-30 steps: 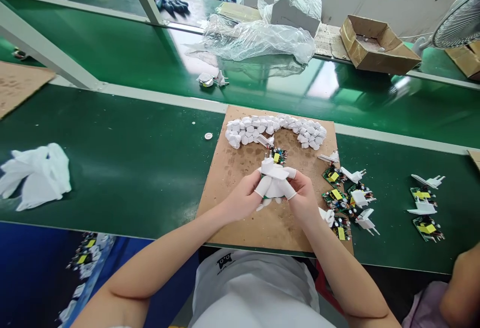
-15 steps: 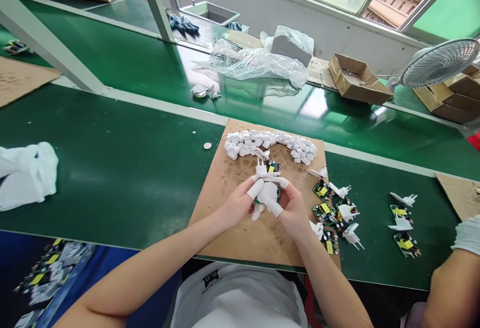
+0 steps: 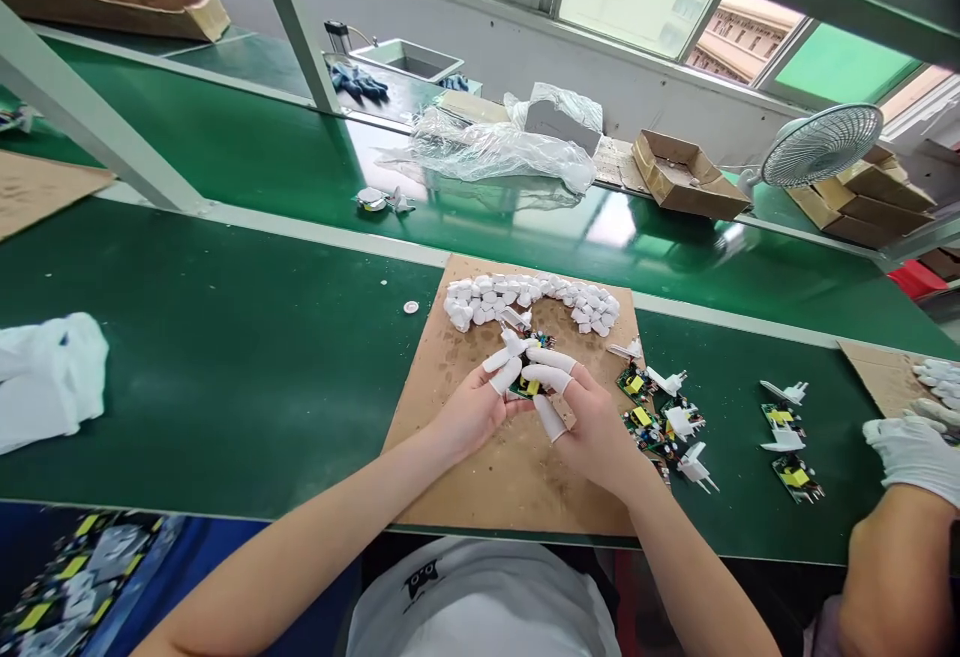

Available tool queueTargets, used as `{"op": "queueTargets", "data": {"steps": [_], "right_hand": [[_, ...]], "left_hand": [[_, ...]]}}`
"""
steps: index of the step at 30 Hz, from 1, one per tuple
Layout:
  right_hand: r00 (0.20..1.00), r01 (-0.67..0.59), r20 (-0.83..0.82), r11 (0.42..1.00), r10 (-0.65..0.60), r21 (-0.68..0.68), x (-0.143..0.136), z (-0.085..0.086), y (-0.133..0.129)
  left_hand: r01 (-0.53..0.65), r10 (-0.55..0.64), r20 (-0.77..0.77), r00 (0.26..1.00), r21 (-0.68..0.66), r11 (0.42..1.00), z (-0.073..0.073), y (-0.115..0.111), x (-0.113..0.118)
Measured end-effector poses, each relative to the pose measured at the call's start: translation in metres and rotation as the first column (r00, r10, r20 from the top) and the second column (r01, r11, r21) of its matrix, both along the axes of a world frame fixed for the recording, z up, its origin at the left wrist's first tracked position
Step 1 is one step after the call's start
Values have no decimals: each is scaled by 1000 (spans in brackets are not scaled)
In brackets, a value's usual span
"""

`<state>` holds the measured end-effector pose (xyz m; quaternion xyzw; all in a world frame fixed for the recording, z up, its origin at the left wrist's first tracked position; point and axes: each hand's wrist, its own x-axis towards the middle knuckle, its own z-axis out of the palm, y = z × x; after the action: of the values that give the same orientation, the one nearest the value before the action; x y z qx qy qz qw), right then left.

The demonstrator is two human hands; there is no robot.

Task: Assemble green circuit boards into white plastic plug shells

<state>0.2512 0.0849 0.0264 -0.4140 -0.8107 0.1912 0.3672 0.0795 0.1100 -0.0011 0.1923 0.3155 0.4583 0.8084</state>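
Head view: left hand [image 3: 478, 407] pinches board [image 3: 531, 387], plug [image 3: 513, 341] at its far left; right hand [image 3: 589, 424] curled at right, grip unclear.

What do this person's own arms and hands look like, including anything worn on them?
The left grip, a human hand, wears white finger cots on the thumb and at least one finger; the right grip, also a hand, has them on the thumb and two fingers. The forearms show no sleeves, watch, markings or cables.

On the green bench [image 3: 262, 367] lie a brown sheet [image 3: 480, 487], 1 white disc [image 3: 410, 307], white fabric [image 3: 56, 382] and circuit boards [image 3: 797, 478].
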Motion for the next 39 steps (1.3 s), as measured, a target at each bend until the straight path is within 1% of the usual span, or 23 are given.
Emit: {"op": "queueTargets", "data": {"steps": [4, 6, 8, 10, 13, 16, 19, 22, 25, 27, 30, 33, 35, 37, 39], "right_hand": [[998, -48, -52, 999, 47, -7, 9, 12, 10], [1000, -7, 14, 999, 8, -33, 18, 16, 21], [986, 89, 148, 995, -81, -51, 28, 18, 40], [947, 197, 267, 979, -177, -49, 38, 18, 66], [876, 294, 409, 955, -257, -30, 44, 14, 110], [801, 313, 542, 950, -255, -15, 37, 6, 144], [733, 294, 641, 956, -226, 1, 25, -2, 162], [679, 281, 701, 959, -220, 28, 17, -8, 166], [655, 272, 724, 961, -215, 39, 14, -10, 164], [664, 272, 718, 962, -209, 29, 14, -10, 162], [719, 284, 664, 959, -206, -9, 19, -9, 161], [807, 318, 540, 946, -238, -57, 26, -5, 161], [868, 344, 410, 935, -280, -91, 31, 2, 155], [917, 349, 253, 929, -310, -127, 33, 11, 138], [945, 322, 102, 934, -309, -156, 31, 21, 106]], "left_hand": [[37, -38, 78, 996, 7, 999, -2, 0, 0], [49, -49, 89, 995, -1, 999, -5, 0, 1], [52, -50, 90, 995, -14, 999, -8, 1, 2], [53, -51, 92, 994, -20, 998, -10, 1, 3], [50, -48, 102, 994, -19, 999, -8, 0, 2], [56, -53, 112, 992, -24, 998, -3, -1, -1], [71, -65, 121, 991, -48, 996, 1, 1, -2], [51, -42, 125, 991, -66, 997, 2, 3, -3], [17, -7, 125, 992, -82, 997, 0, 6, -2], [-7, 18, 124, 992, -93, 996, -1, 7, -1], [-30, 42, 123, 991, -102, 994, 0, 8, -2], [-37, 50, 122, 991, -101, 994, 3, 7, -2], [-47, 59, 120, 991, -97, 994, 4, 5, -2], [-63, 73, 121, 990, -88, 994, 4, 4, -2], [-72, 81, 124, 989, -75, 995, 4, 2, -1]]}}
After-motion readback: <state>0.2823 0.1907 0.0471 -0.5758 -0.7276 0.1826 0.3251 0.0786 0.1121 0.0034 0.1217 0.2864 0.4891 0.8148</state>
